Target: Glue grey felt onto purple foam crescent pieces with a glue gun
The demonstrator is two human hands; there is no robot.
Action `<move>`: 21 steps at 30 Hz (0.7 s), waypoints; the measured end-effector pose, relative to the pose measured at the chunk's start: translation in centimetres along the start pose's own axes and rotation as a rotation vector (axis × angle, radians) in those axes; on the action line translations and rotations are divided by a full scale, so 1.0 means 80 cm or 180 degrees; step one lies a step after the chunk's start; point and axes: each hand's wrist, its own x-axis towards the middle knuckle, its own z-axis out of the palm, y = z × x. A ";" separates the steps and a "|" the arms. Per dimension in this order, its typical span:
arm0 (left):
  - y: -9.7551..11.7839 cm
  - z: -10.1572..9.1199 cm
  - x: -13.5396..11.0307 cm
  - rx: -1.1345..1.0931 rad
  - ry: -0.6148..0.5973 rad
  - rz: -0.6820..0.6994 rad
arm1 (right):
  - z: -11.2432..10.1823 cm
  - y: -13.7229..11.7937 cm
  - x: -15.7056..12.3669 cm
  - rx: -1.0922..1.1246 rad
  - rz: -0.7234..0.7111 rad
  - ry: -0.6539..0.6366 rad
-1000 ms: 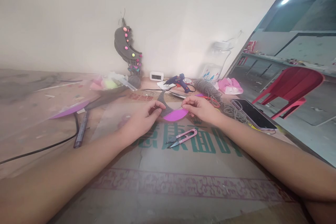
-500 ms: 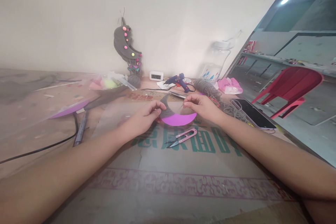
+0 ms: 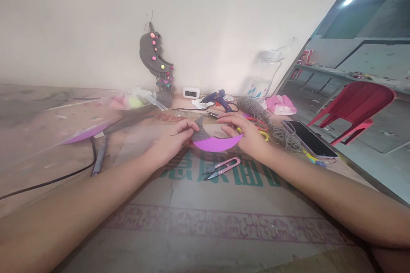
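Observation:
A crescent-shaped purple board [image 3: 218,143] is held a little above the cardboard. Grey yarn [image 3: 200,130] is wound closely around its left part, while the rest shows bare purple. My left hand [image 3: 176,138] pinches the wrapped part between thumb and fingers. At the other end is my right hand [image 3: 248,134], thumb and fingers apart, with the crescent's right tip against or just beside its palm; I cannot tell if it touches. No yarn strand can be made out in its fingers. Pink thread snips [image 3: 226,166] lie on the cardboard below the crescent.
Behind my hands are a blue glue gun [image 3: 219,98], a white digital clock [image 3: 191,92], a clear bottle [image 3: 264,74] and a grey yarn skein [image 3: 253,108]. A phone [image 3: 309,138] lies right. A decorated grey crescent [image 3: 153,53] hangs on the wall; a marker [image 3: 100,155] lies left.
My right hand's fingers have gone from a pinch to spread, and the hand has come nearer the crescent's right tip. The crescent has tilted, its right end rising slightly; my left hand shifted a little left.

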 end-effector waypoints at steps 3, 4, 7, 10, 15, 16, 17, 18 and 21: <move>0.005 0.002 -0.003 0.0386 0.0040 0.0031 | -0.001 -0.016 -0.002 0.0085 0.0038 0.0103; 0.006 0.003 -0.003 0.0495 0.0042 0.0052 | 0.000 -0.021 -0.002 0.0280 0.0222 0.0069; 0.006 0.003 -0.004 0.0811 0.0029 0.0148 | 0.003 -0.029 -0.006 0.1156 0.0942 -0.0305; 0.003 0.003 -0.004 0.1136 0.0047 0.0242 | 0.010 -0.028 -0.009 0.1842 0.1267 -0.0711; 0.000 0.002 -0.005 0.1248 0.0042 0.0286 | 0.018 -0.020 -0.012 0.2130 0.1482 -0.0800; 0.000 0.003 -0.005 0.1233 0.0044 0.0287 | 0.018 -0.020 -0.012 0.2088 0.1545 -0.0820; -0.001 0.003 -0.005 0.1218 0.0047 0.0295 | 0.019 -0.019 -0.012 0.2025 0.1597 -0.0847; -0.001 0.003 -0.004 0.1208 0.0050 0.0301 | 0.019 -0.020 -0.012 0.1940 0.1631 -0.0869; 0.000 0.002 -0.004 0.1186 0.0032 0.0302 | 0.018 -0.021 -0.011 0.1626 0.1579 -0.0806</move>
